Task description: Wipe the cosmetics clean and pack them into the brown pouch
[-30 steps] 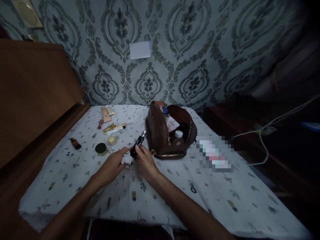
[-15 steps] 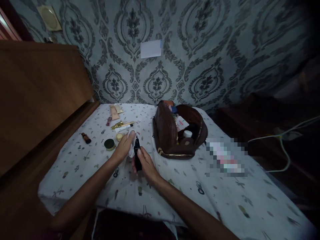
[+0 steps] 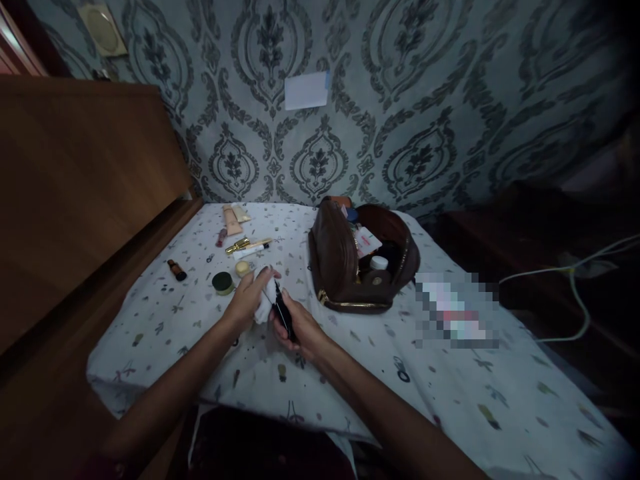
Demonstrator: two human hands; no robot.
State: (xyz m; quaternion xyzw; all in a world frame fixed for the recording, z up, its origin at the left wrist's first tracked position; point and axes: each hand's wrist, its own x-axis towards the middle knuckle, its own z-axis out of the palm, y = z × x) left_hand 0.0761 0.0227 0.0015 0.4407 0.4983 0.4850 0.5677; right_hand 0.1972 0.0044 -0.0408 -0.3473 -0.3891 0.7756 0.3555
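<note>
My right hand [image 3: 303, 327] is closed round a slim black bottle [image 3: 284, 317] with a narrow tip, tilted to the upper left. In my left hand [image 3: 247, 297] is a crumpled white wipe [image 3: 264, 312], pressed up against the bottle's narrow end. Just left of that hand stand a round jar with a dark green lid [image 3: 223, 283] and a small pale yellow round pot [image 3: 243, 269]. Behind them lie a white tube with a black cap [image 3: 251, 251] and a gold tube [image 3: 237, 246]. The bottle's lower part is partly covered by my right fingers.
An open brown toiletry bag [image 3: 340, 267], filled with several items, stands right of my hands. Two beige tubes [image 3: 231, 220] lie at the back, a small amber bottle [image 3: 177, 270] at the left. A wooden cabinet [image 3: 90, 167] borders the cloth-covered table [image 3: 350, 373]. One item at right is blurred out.
The black bottle has gone from nearly upright to tilted, its tip leaning left into the wipe. My left hand has brought the wipe over that tip. The whole view has shifted slightly.
</note>
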